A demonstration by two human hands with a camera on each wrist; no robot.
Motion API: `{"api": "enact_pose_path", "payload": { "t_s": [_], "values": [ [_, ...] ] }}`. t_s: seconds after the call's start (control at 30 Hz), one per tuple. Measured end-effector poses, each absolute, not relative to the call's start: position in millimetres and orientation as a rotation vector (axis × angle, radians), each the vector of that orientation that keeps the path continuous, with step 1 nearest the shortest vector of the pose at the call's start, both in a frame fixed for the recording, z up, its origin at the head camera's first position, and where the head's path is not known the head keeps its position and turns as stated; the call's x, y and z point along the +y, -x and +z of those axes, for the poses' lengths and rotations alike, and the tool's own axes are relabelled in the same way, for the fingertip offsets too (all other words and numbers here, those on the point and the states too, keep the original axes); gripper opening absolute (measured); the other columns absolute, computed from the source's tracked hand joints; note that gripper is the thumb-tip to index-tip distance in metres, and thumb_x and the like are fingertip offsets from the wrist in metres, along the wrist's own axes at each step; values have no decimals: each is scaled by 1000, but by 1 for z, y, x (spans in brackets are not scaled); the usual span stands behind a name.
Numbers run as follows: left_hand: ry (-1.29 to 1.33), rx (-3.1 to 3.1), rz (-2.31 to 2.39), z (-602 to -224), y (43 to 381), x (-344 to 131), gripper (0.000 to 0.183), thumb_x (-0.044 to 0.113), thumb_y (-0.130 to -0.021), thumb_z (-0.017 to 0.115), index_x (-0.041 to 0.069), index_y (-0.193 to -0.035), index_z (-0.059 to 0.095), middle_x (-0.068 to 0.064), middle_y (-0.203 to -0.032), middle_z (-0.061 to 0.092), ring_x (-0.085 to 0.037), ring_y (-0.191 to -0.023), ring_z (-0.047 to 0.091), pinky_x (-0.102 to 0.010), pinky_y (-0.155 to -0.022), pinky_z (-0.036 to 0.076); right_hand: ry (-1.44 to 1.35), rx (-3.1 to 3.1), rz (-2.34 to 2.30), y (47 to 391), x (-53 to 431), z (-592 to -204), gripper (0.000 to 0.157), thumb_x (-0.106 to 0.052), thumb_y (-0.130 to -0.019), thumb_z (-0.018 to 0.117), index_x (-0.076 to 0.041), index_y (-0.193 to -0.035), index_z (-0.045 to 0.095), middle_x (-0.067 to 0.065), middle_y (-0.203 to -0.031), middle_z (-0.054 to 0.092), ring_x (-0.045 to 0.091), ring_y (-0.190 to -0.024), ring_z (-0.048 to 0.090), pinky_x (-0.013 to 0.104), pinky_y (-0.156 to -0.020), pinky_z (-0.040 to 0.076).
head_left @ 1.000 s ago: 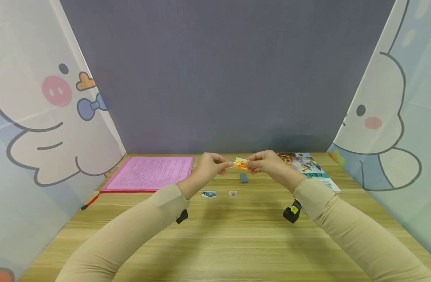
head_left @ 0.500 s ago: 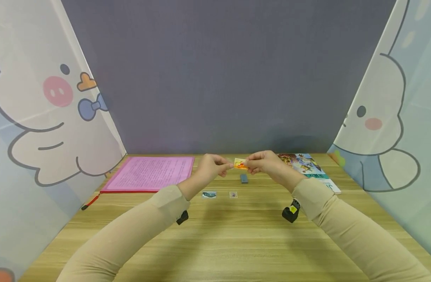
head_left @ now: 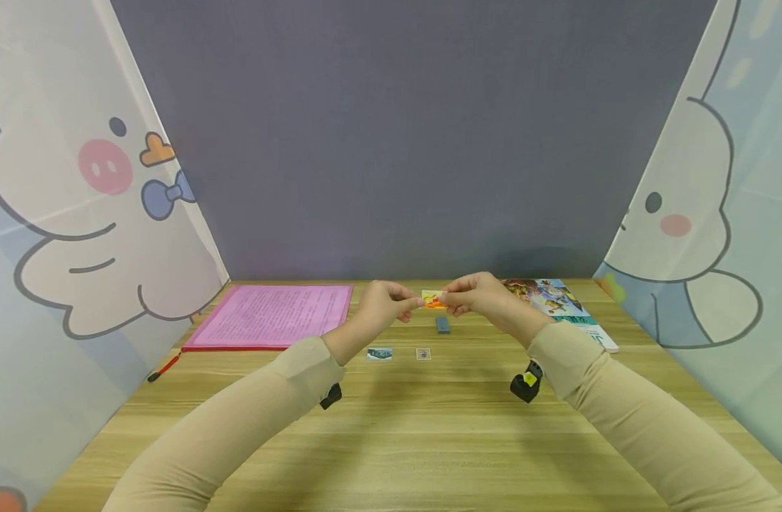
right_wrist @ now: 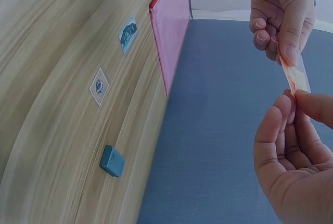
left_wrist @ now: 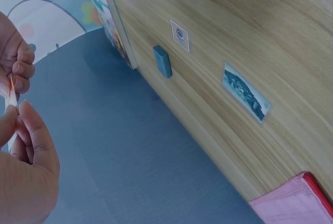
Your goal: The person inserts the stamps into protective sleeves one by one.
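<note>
A small yellow and orange stamp (head_left: 433,299), which looks to be in a clear sleeve (right_wrist: 303,73), is held up over the back of the table. My left hand (head_left: 384,302) pinches its left end between thumb and fingers. At the other end, my right hand (head_left: 480,294) pinches it the same way. The wrist views show the stamp nearly edge-on, its ends hidden by fingertips. Below the hands lie a blue-grey block (head_left: 443,325) like an eraser, a teal picture stamp (head_left: 379,353) and a small square stamp (head_left: 424,353) with a pale border.
A pink mesh zip pouch (head_left: 269,316) with printed paper inside lies at the back left, its red pull (head_left: 163,368) hanging off the corner. A picture book (head_left: 557,302) lies back right, partly behind the right forearm. A dark panel (head_left: 404,142) stands behind the wooden table (head_left: 429,441).
The stamp has turned flatter towards the head camera and shifted slightly left, with the right hand moving a little left too. Both hands keep their pinch; the things on the table stay put.
</note>
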State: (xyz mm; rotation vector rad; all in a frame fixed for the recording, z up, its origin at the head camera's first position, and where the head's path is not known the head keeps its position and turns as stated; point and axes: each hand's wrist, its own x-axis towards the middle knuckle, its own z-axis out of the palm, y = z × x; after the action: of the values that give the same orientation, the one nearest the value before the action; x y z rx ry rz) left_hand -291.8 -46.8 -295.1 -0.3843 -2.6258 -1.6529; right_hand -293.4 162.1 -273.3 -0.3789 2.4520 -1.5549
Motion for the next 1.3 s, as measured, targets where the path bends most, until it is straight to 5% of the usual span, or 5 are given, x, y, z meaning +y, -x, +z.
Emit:
{"api": "enact_pose_path", "payload": {
  "t_s": [0.53,0.8,1.07,1.3],
  "values": [
    [392,-2622,-1666,-296,292,-46,19,19,-85,75,1,-89,74,-10,-79,71,-13,-62,65,-25,-62,60,359,2428,-1592,296,156,-277,31,-20,-96,63,3,-117,63,1,-88,68,16,-81,64,31,-80,58],
    [388,-2602,-1679,-297,293,-48,19,19,-85,75,0,-89,74,-11,-80,72,-14,-61,66,-25,-62,60,380,2323,-1696,293,158,-279,34,-15,-98,57,6,-126,56,16,-109,68,23,-94,69,33,-87,59],
    [365,-2582,-1738,-298,293,-48,22,19,-84,76,-1,-90,74,-11,-78,71,-36,-78,70,-38,-72,62,400,2242,-1796,294,157,-283,33,-11,-98,58,10,-122,56,13,-99,71,15,-81,71,32,-82,60],
    [358,-2580,-1755,-298,293,-48,22,20,-85,76,-1,-92,74,-9,-78,71,-32,-76,69,-36,-71,62,412,2228,-1808,295,157,-286,33,-12,-98,58,10,-122,55,18,-102,71,15,-80,71,32,-82,60]
  ]
}}
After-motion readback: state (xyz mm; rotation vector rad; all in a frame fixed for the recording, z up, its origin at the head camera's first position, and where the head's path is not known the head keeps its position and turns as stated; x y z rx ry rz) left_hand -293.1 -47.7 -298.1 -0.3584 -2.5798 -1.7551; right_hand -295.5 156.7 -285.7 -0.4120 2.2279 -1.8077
